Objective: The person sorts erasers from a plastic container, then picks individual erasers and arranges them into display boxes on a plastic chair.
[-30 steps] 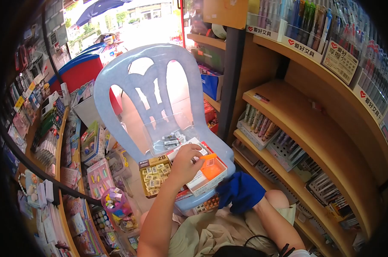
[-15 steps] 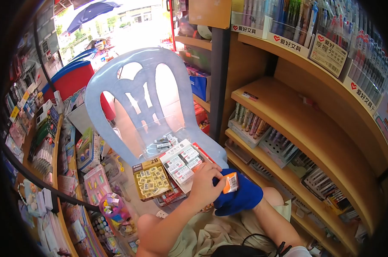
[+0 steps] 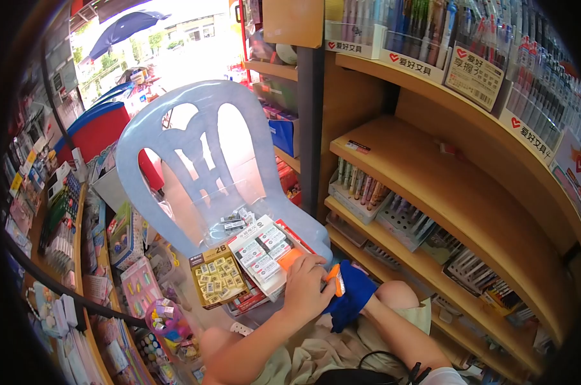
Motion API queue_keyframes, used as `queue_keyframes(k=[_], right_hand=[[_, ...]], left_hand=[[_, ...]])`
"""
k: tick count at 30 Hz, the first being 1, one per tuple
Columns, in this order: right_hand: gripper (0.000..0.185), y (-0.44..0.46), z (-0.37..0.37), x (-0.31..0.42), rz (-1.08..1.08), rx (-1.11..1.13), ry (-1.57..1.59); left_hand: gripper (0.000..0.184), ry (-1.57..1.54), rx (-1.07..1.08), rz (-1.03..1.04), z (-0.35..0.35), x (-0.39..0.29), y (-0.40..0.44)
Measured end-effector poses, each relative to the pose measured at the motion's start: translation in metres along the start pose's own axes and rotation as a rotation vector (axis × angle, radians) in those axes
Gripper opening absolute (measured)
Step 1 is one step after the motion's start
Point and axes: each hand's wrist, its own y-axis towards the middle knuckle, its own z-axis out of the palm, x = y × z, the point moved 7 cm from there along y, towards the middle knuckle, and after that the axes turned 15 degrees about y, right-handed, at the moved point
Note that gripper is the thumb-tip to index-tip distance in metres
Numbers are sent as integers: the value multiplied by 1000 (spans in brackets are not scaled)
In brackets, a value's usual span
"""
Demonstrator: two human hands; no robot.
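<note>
Moulded plastic, printed card and soft cloth among smooth wooden shelves
The chair is blue-grey plastic, smooth, with a gentle sheen across its back. The white box and the brown box look like printed card, while the tray is clear, glossy plastic. The blue cloth is matt and creased; the orange packet looks smooth, with a white printed label. Beige fabric, matt and rumpled, makes up the clothing. The shelves show smooth, lightly shiny wood, and the pen holders are transparent plastic.
</note>
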Motion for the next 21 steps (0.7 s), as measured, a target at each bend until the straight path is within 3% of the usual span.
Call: queue_keyframes(k=[2,4,7,8,11,13,16,17,19,21], right_hand=[[25,-10,6,24,-559,168,-532],[28,-44,29,50,-1034,305,-832],[33,-43,43,55,-1079,418,-986],[33,-48,47,63,-1047,681,-840],[36,-41,43,53,-963,618,-969],[38,-49,32,51,-1055,426,-845],[34,-54,14,56,-1114,231,-657],[33,-54,7,59,-1123,179,-595],[29,-40,-3,55,-406,123,-219],[27,-38,-8,32,43,44,119]], left_hand=[[14,9,-18,-17,1,1,-1],[13,27,-44,-27,1,1,-1],[13,15,-53,-50,1,1,1],[13,11,-54,-50,2,1,1],[12,37,-91,-26,2,-9,0],[12,106,-165,25,-3,-23,-1],[15,-183,100,-274,19,-19,-11],[15,-148,100,-255,22,-21,-13],[16,-80,101,-215,30,-26,-16],[15,-27,60,-157,27,-36,-13]])
